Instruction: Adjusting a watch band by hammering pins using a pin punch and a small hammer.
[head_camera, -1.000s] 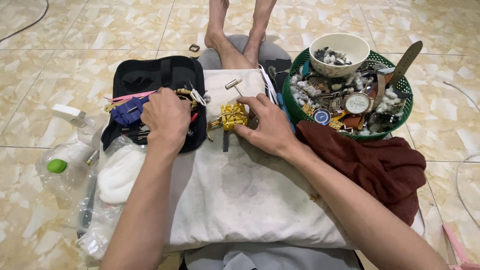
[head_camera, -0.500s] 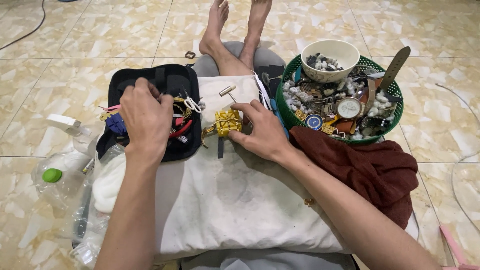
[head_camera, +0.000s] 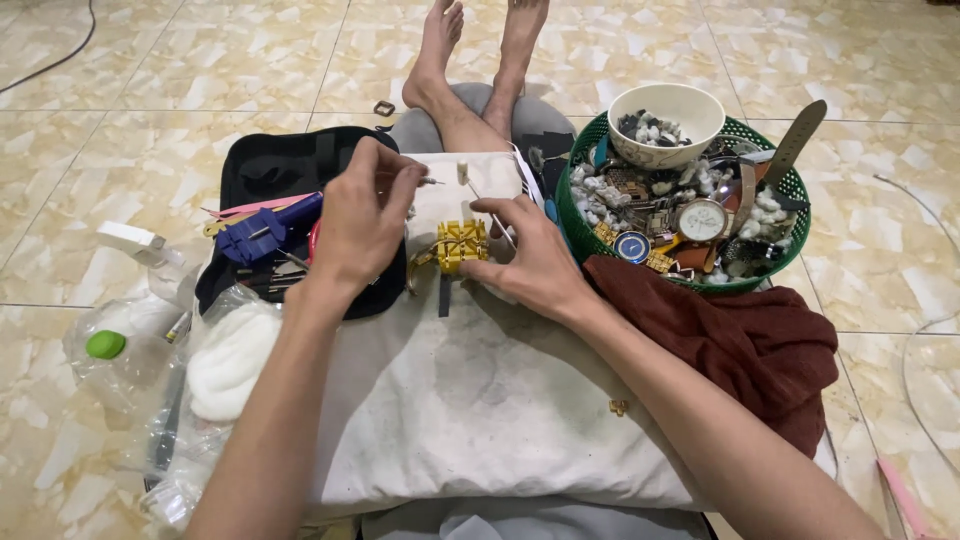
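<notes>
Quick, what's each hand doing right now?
Left hand: pinched shut on a thin metal tool.
Right hand: fingers resting against the yellow block, steadying it.

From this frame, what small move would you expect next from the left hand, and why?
Probably bring the left hand down to the yellow holder block. Its fingers pinch a thin metal pin tool above the white cloth, while the right hand steadies the block, as if awaiting it.

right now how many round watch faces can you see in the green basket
2. A larger white-dialled watch face lies near the middle of the green basket, and a smaller blue watch face lies at its near left edge. More may be buried under the loose parts.
</notes>
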